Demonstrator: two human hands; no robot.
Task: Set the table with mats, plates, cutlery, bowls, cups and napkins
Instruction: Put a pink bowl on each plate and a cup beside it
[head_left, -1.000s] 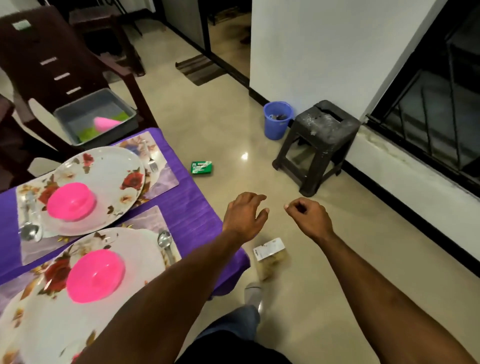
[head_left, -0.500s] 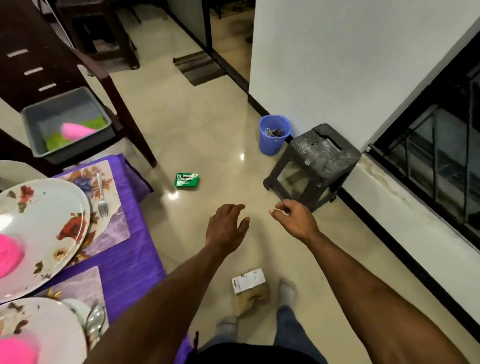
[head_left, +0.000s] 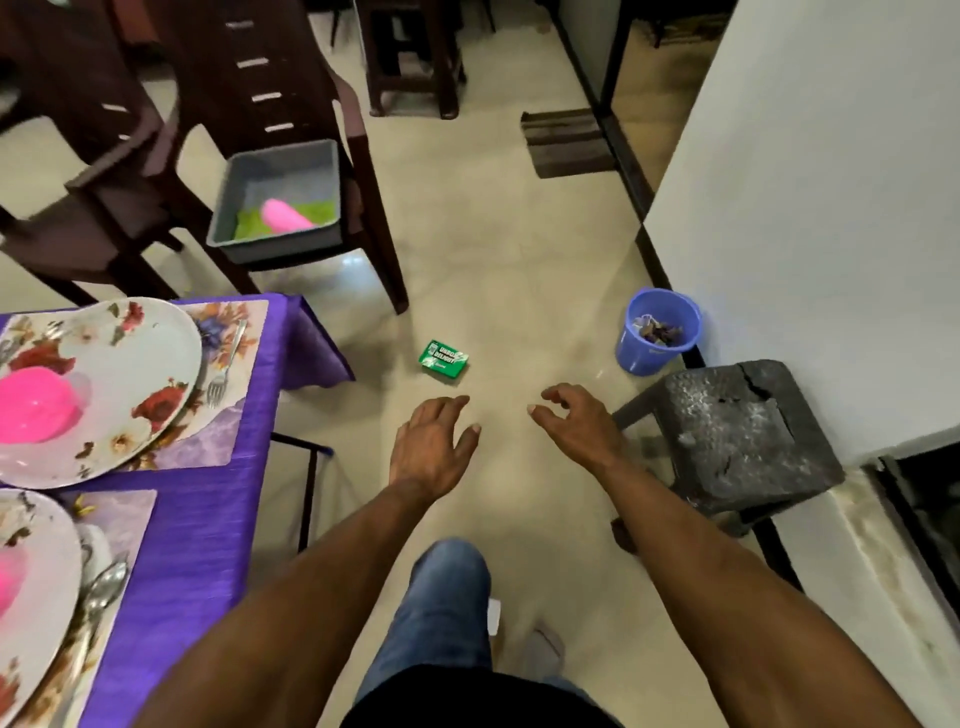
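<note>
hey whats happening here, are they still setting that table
A person is walking past the table with both hands empty: the left hand and right hand hang open over the floor. On the purple cloth, two mats already carry floral plates with pink bowls, plus a fork and spoon. A grey tub on a chair holds a pink item, perhaps the next thing to fetch.
</note>
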